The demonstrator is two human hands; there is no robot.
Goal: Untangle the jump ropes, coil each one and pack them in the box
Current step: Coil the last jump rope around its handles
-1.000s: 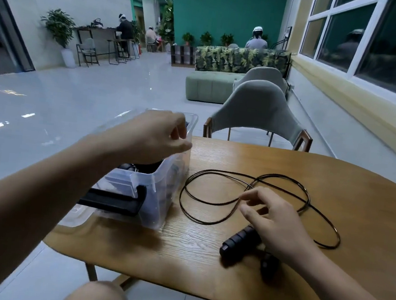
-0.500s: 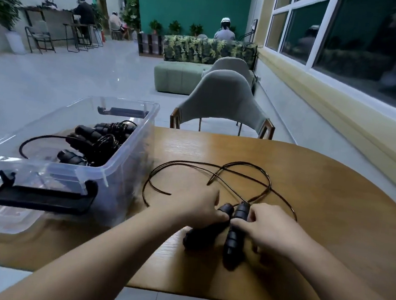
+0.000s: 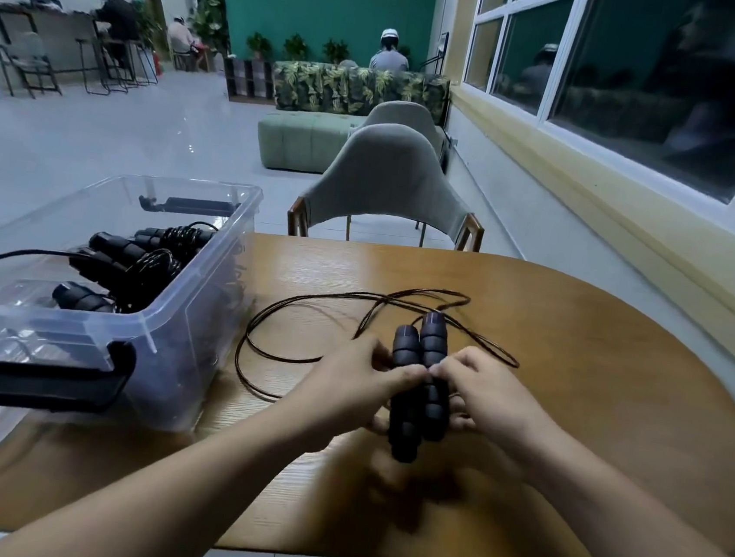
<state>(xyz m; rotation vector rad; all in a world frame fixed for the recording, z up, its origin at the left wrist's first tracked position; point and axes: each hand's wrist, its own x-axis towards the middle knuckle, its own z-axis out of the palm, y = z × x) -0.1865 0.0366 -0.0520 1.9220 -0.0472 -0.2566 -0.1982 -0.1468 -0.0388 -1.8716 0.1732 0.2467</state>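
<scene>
Two black foam jump rope handles (image 3: 418,383) stand side by side, lifted just off the wooden table (image 3: 594,393). My left hand (image 3: 344,394) grips them from the left and my right hand (image 3: 489,395) holds them from the right. Their thin black cord (image 3: 308,308) lies in loose loops on the table behind my hands. A clear plastic box (image 3: 190,305) stands at the table's left end. Inside it lie coiled jump ropes (image 3: 141,259) with black handles, one cord loop arching toward the left wall.
The box's black latch handle (image 3: 28,379) faces me at the near left, over the table edge. A grey chair (image 3: 389,181) stands behind the table. A window wall runs along the right. Several people sit far back in the room.
My left hand left the box and joined my right hand at the handles. Both handles were gathered together and raised upright off the table; the cord loops were drawn closer.
</scene>
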